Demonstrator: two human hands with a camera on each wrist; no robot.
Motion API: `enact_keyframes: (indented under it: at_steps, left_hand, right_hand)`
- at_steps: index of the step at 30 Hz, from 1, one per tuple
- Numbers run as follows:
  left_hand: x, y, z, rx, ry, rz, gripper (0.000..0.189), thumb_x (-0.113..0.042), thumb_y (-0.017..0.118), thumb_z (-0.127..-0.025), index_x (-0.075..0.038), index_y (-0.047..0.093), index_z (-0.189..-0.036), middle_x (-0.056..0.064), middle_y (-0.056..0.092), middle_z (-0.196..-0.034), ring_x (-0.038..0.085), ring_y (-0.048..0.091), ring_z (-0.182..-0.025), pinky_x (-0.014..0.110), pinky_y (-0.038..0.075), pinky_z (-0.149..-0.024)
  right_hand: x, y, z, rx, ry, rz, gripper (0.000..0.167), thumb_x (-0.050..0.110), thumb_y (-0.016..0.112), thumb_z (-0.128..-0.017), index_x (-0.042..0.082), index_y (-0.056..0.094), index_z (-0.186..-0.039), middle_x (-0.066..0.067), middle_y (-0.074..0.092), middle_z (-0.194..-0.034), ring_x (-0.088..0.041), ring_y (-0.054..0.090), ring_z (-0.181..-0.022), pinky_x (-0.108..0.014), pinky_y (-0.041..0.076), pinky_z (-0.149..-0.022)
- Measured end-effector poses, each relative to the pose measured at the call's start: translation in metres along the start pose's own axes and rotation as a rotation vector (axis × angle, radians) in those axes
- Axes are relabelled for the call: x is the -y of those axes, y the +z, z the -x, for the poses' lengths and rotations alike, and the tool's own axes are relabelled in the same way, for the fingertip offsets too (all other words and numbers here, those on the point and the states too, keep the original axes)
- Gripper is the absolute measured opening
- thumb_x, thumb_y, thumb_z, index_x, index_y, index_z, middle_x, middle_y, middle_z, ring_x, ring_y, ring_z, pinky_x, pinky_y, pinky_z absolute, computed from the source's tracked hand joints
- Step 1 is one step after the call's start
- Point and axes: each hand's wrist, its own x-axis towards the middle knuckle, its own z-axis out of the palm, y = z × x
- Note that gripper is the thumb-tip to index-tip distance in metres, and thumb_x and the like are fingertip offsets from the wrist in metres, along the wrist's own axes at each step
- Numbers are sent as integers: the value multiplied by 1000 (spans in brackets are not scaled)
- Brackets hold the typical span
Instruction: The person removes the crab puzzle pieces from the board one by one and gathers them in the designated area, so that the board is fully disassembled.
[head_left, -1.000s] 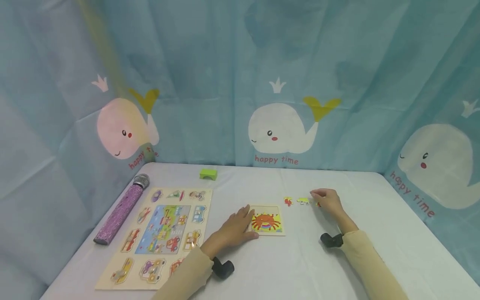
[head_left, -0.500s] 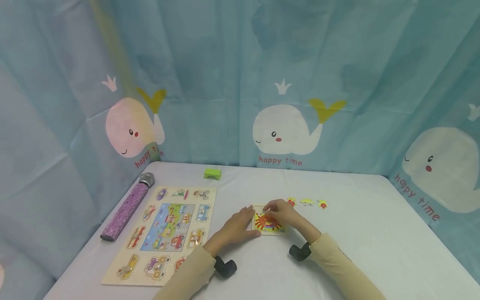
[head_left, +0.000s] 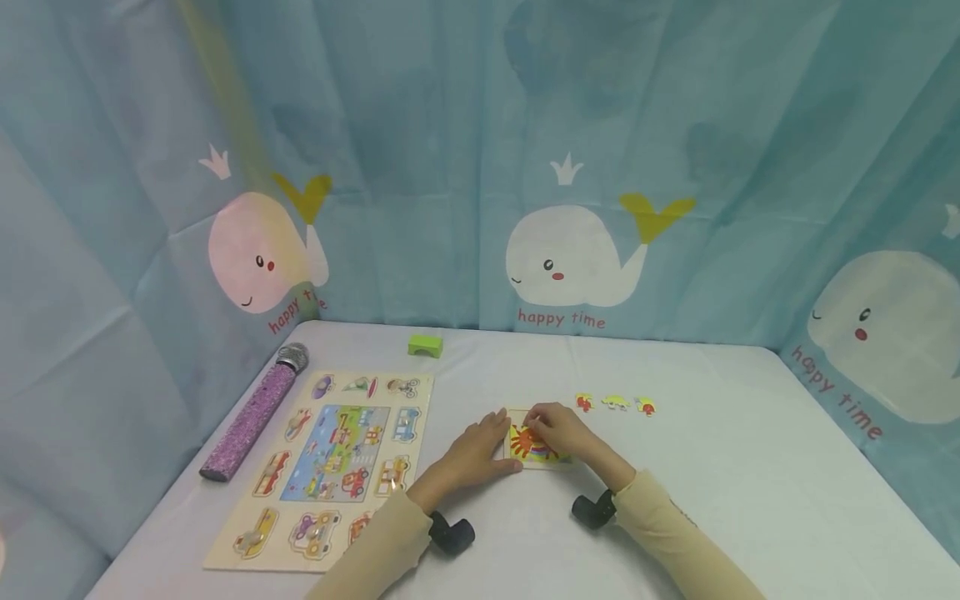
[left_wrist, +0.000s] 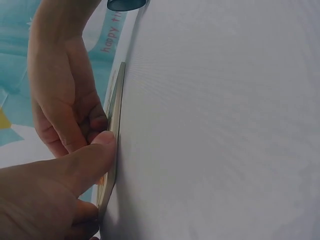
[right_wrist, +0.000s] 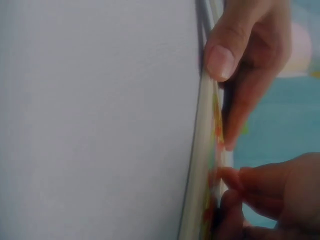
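A small wooden jigsaw puzzle with a red crab picture [head_left: 531, 450] lies on the table. My left hand [head_left: 474, 450] rests along its left side, with the fingers fairly straight and the thumb [right_wrist: 220, 62] pressing the near edge. The right hand [head_left: 562, 429] reaches over the crab from the right, its fingers curled and their tips pinching at a puzzle piece in the picture. That piece is mostly hidden under the fingers. Behind and to the right, three loose puzzle pieces [head_left: 615, 402] lie in a row.
A large wooden vehicle peg puzzle [head_left: 420, 467] lies on the left, with a purple glittery microphone [head_left: 251, 421] beside it. Near the back edge stands a green arch block [head_left: 425, 345]. Behind the white table [head_left: 720, 467] hangs a blue curtain [head_left: 420, 167] with whales.
My right hand has left the rightmost loose piece and moved left to the crab puzzle, where its fingertips work. The left hand stays on the puzzle's left side. The head view has shifted slightly.
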Motion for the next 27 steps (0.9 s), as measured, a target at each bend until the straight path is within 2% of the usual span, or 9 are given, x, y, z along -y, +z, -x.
enact_keyframes:
  at_steps: [7,16,21,27]
  left_hand:
    - [-1,0,0,7,0,-2,76,-48,60,-83,-5,36,-141,11,26,-151,31,26,-138,50,29,-108]
    - [-1,1,0,-1,-29,30,75,-46,62,-83,-6,36,-141,9,26,-151,30,26,-139,49,28,-109]
    - [-1,0,0,-1,-31,38,77,-46,63,-82,-5,35,-141,10,26,-151,31,26,-139,50,28,-109]
    - [-2,0,0,8,-26,19,77,-46,62,-83,-5,34,-141,10,26,-151,31,26,-138,50,28,-109]
  right_hand:
    - [1,2,1,3,12,-25,7,14,54,-91,12,61,-92,0,56,-76,-12,50,-66,-24,43,-58]
    - [3,1,4,-19,-36,-28,6,11,58,-87,10,61,-93,0,59,-76,-11,50,-63,-23,43,-53]
    - [3,2,3,-39,-44,-44,6,9,58,-87,10,58,-92,-1,61,-77,-10,51,-64,-22,44,-54]
    - [-1,3,1,-51,-10,-78,6,8,59,-86,11,59,-91,0,59,-78,-11,51,-68,-22,44,-58]
